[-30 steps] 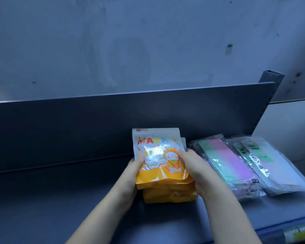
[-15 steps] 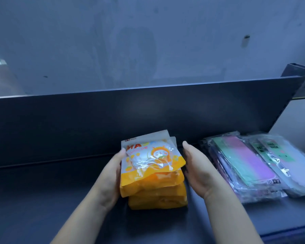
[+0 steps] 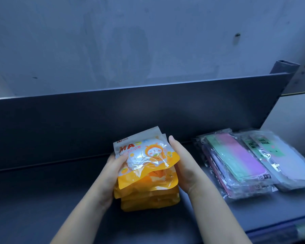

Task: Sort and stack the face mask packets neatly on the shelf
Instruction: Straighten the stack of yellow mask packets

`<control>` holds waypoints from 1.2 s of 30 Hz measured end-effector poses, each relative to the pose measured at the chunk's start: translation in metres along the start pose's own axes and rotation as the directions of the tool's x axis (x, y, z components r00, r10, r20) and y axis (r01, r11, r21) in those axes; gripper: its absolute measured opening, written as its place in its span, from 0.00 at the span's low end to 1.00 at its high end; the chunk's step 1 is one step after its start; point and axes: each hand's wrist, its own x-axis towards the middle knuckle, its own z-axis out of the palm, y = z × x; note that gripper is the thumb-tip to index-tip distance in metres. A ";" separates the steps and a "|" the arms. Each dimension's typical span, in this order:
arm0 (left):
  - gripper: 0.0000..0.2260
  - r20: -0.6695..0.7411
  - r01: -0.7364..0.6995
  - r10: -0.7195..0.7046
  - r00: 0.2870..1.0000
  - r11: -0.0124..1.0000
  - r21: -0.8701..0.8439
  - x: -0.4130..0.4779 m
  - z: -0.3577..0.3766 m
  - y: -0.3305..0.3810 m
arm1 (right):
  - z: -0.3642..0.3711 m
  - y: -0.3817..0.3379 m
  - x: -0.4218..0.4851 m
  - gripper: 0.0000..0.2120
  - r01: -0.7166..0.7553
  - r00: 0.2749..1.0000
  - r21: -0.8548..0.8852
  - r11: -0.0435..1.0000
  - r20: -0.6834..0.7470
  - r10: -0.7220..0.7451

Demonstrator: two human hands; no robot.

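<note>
A stack of orange face mask packets (image 3: 148,196) lies on the dark shelf (image 3: 42,199), near its middle. The top orange packet (image 3: 148,155), with a cartoon face and a clear window, sits askew on the stack. My left hand (image 3: 111,173) holds its left edge, thumb over the front and fingers hidden behind. My right hand (image 3: 185,166) presses flat against the stack's right side, fingers straight. To the right lie clear packets of pastel masks (image 3: 236,164).
A second clear packet pile labelled FACE MASK (image 3: 285,161) overlaps the first at the shelf's right end. A dark back panel (image 3: 95,124) rises behind everything, with a grey wall above. A price strip (image 3: 303,231) marks the front edge at lower right.
The top orange packet, held upright a second ago, now lies on the stack. My right hand let go of it and moved to the stack's side.
</note>
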 end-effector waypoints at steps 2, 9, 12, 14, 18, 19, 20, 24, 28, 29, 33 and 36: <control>0.16 0.027 0.037 -0.036 0.999 0.999 -0.025 -0.002 -0.003 0.002 | 0.000 0.005 -0.002 0.33 -0.006 1.000 0.010 1.000 -0.012 0.006; 0.06 -0.020 -0.005 0.006 1.000 0.998 0.067 -0.018 0.020 0.011 | -0.001 0.009 0.008 0.41 -0.021 0.999 0.093 0.995 -0.042 0.025; 0.05 -0.003 0.004 -0.004 1.000 1.000 0.023 -0.015 0.018 0.012 | -0.001 0.009 0.015 0.41 -0.027 0.998 0.078 0.997 -0.048 0.031; 0.04 0.026 0.002 -0.002 1.000 1.000 -0.010 -0.018 0.017 0.013 | 0.001 0.009 0.021 0.40 -0.034 0.998 0.059 0.998 -0.042 0.037; 0.04 -0.019 0.037 -0.038 0.999 0.998 -0.043 -0.015 0.017 0.017 | 0.007 0.007 0.030 0.39 -0.033 0.997 0.053 0.998 -0.066 0.037; 0.04 -0.038 0.060 -0.062 0.997 0.997 -0.046 -0.011 0.017 0.019 | 0.008 0.006 0.031 0.39 -0.040 0.997 0.055 0.998 -0.063 0.043; 0.04 -0.035 0.067 -0.069 0.997 0.997 -0.043 -0.010 0.017 0.020 | 0.010 0.004 0.033 0.39 -0.046 0.997 0.053 0.998 -0.062 0.049; 0.06 0.004 0.051 -0.051 0.999 0.999 -0.015 -0.020 0.015 0.022 | 0.008 0.006 0.037 0.40 -0.048 0.996 0.037 0.998 -0.078 0.050; 0.20 0.093 0.043 -0.041 0.995 0.999 -0.027 -0.043 0.003 0.015 | 0.004 0.007 0.027 0.38 -0.029 0.990 -0.003 1.000 -0.137 0.028; 0.21 0.090 0.032 -0.029 0.996 0.999 -0.031 -0.046 0.000 0.014 | 0.003 0.008 0.025 0.38 -0.013 0.987 -0.017 1.000 -0.162 0.010; 0.20 0.003 -0.074 0.074 0.997 0.997 0.001 -0.059 -0.002 0.014 | -0.009 0.015 0.013 0.51 0.138 0.946 -0.017 0.990 -0.294 -0.137; 0.26 -0.084 -0.139 0.143 0.986 0.989 0.044 -0.066 -0.016 0.006 | -0.020 0.027 -0.006 0.39 0.182 0.914 -0.095 0.979 -0.351 -0.204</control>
